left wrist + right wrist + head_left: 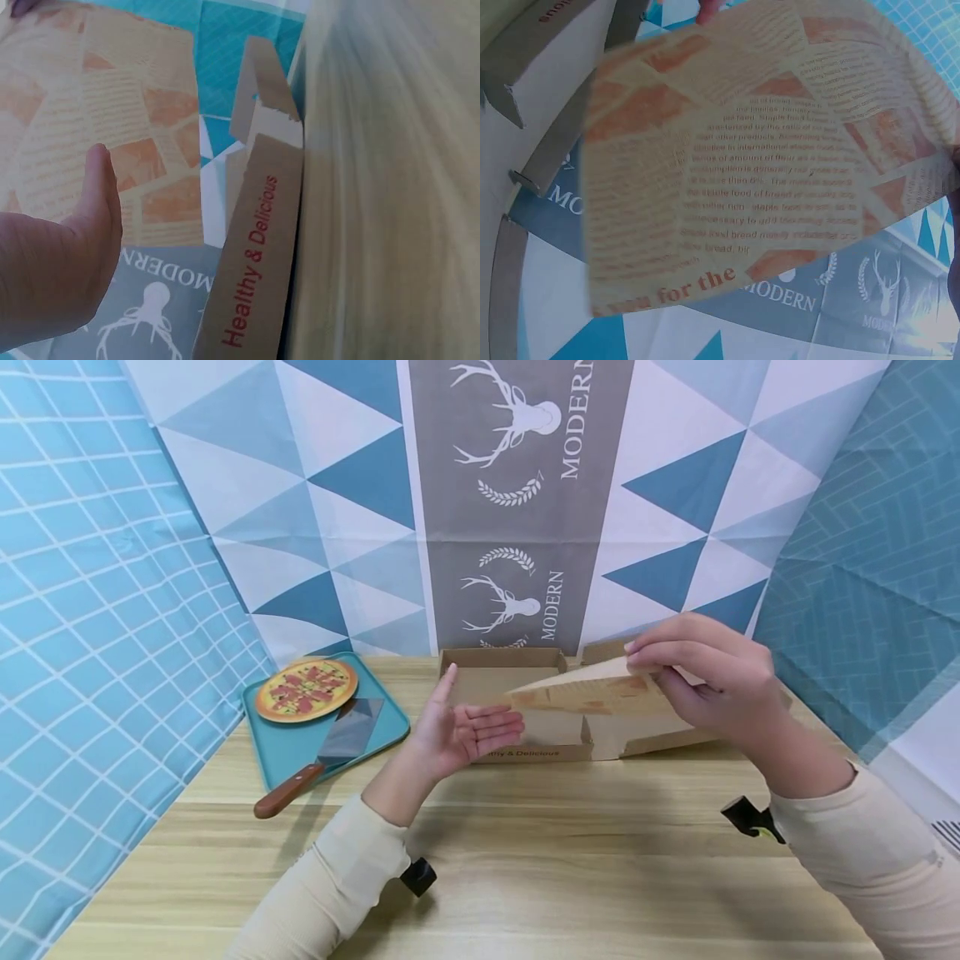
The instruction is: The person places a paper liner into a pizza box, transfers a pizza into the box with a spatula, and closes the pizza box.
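A thin sheet of newsprint-patterned food paper (588,689) hangs over the cardboard pizza box (536,752). My right hand (708,672) pinches one end of it between thumb and fingers. Beside the paper's other end, my left hand (467,732) has its fingers straight and thumb raised; whether it touches the sheet I cannot tell. The left wrist view shows the paper (157,105) behind my left hand (56,262). Brown print and text cover the sheet (772,172) in the right wrist view. The box stands with its lid folded out to the right, partly hidden by paper and hand.
To the left, a teal tray (273,756) carries a pizza (307,689) and the metal blade of a server (348,735). Its wooden handle (288,791) sticks out over the tray's front edge. Behind the wooden table (562,860) hangs a patterned cloth (517,527).
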Demonstrator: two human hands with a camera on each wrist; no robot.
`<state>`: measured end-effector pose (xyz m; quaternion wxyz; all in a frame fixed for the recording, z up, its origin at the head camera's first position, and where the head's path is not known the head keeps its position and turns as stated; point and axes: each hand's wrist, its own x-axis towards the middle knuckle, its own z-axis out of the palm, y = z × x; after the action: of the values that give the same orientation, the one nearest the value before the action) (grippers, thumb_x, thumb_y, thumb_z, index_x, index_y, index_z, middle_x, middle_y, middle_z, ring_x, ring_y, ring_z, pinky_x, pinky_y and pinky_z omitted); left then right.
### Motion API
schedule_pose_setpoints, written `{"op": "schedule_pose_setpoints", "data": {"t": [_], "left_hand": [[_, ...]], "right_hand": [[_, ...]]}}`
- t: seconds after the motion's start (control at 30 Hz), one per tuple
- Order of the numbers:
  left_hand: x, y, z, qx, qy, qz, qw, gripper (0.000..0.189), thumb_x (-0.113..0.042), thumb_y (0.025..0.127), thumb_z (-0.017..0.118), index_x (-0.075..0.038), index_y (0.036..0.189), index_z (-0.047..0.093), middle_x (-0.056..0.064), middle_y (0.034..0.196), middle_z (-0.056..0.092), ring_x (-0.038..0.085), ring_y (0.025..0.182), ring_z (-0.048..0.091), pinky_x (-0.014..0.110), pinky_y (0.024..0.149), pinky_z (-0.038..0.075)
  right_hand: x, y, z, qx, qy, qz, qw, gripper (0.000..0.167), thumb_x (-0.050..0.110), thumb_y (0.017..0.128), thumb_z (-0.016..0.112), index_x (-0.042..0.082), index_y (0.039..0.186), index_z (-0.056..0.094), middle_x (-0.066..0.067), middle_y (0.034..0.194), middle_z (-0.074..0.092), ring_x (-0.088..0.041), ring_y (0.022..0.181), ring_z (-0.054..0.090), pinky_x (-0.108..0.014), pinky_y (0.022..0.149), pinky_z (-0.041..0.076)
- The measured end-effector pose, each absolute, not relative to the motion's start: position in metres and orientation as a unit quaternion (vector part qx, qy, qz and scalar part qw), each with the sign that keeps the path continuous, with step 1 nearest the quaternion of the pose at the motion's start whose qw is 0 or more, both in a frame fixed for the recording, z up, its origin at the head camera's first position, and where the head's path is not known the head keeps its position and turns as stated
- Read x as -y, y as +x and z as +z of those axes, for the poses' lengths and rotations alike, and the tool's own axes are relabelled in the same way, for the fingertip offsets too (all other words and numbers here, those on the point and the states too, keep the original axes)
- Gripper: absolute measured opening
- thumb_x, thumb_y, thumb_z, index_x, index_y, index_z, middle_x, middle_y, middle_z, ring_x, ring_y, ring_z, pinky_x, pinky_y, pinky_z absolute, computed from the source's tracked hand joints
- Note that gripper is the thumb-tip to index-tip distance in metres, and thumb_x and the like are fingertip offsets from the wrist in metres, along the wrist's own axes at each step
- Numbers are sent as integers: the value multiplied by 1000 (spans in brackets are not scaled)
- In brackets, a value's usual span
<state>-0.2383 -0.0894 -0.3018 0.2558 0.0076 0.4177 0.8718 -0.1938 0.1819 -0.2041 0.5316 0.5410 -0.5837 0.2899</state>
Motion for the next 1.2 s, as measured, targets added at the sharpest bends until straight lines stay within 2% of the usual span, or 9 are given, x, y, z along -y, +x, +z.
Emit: {"op": "schedule_pose_setpoints", "data": {"t": [0.23, 0.43, 0.6, 0.7, 0.77, 0.83, 0.9, 1.07, 1.2], "left_hand": [[98, -244, -295, -418, -13, 889, 189, 21, -8, 97, 53, 1, 116, 52, 15, 107, 65, 26, 92, 69, 37, 85, 55], [105, -245, -291, -487, -16, 859, 156, 32, 4, 95, 49, -3, 126, 49, 5, 103, 63, 12, 87, 65, 24, 74, 54], [110, -247, -291, -501, -25, 858, 107, 27, 10, 91, 53, -5, 113, 58, 3, 88, 68, 11, 77, 67, 25, 67, 56], [114, -248, -293, -502, -8, 862, 71, 30, 14, 89, 53, 3, 117, 58, 3, 86, 69, 11, 73, 68, 24, 66, 56], [117, -249, -294, -507, -2, 860, 52, 37, 14, 90, 54, 7, 125, 54, 3, 87, 69, 11, 75, 68, 23, 67, 56], [121, -249, -295, -514, 9, 857, 40, 43, 13, 90, 54, 10, 133, 48, 3, 89, 69, 11, 77, 68, 23, 70, 56], [124, -250, -297, -520, 17, 853, 35, 47, 12, 91, 55, 10, 137, 45, 2, 92, 69, 11, 80, 68, 22, 72, 55], [129, -252, -300, -541, 33, 840, 36, 45, 11, 92, 56, 10, 136, 46, 2, 94, 69, 11, 85, 68, 20, 76, 54], [130, -252, -302, -566, 40, 823, 41, 43, 11, 92, 56, 11, 134, 47, 2, 94, 69, 10, 86, 67, 21, 76, 54]], "right_hand": [[-183, -192, -210, 574, 570, 304, 502, 30, 13, 97, 60, -3, 73, 68, -13, 73, 67, -24, 65, 61, -19, 64, 42], [-193, -196, -220, 595, 575, 289, 481, 31, 15, 98, 59, -2, 74, 69, -13, 75, 67, -23, 69, 62, -15, 73, 45], [-208, -206, -234, 642, 560, 274, 446, 34, 23, 99, 59, -2, 79, 70, -13, 81, 68, -22, 76, 63, -14, 84, 45], [-219, -213, -242, 693, 517, 258, 430, 34, 27, 99, 59, -1, 84, 71, -12, 86, 70, -20, 83, 63, -13, 88, 44], [-224, -217, -248, 734, 467, 267, 414, 19, 15, 95, 64, -1, 87, 71, -12, 89, 70, -15, 85, 63, -12, 87, 44], [-227, -221, -251, 779, 401, 307, 371, 8, 4, 92, 66, -2, 94, 70, -11, 92, 70, -9, 86, 63, -10, 83, 46], [-228, -225, -253, 814, 328, 381, 289, 14, -2, 90, 66, -4, 104, 67, -12, 98, 68, -5, 87, 63, -11, 79, 48], [-223, -241, -252, 802, 176, 569, 44, 47, 25, 99, 58, -9, 132, 48, -13, 115, 59, -9, 94, 66, -22, 83, 52], [-214, -255, -255, 726, 122, 674, -56, 55, 27, 98, 60, -9, 135, 42, -5, 109, 64, -14, 93, 68, -26, 82, 54]]}}
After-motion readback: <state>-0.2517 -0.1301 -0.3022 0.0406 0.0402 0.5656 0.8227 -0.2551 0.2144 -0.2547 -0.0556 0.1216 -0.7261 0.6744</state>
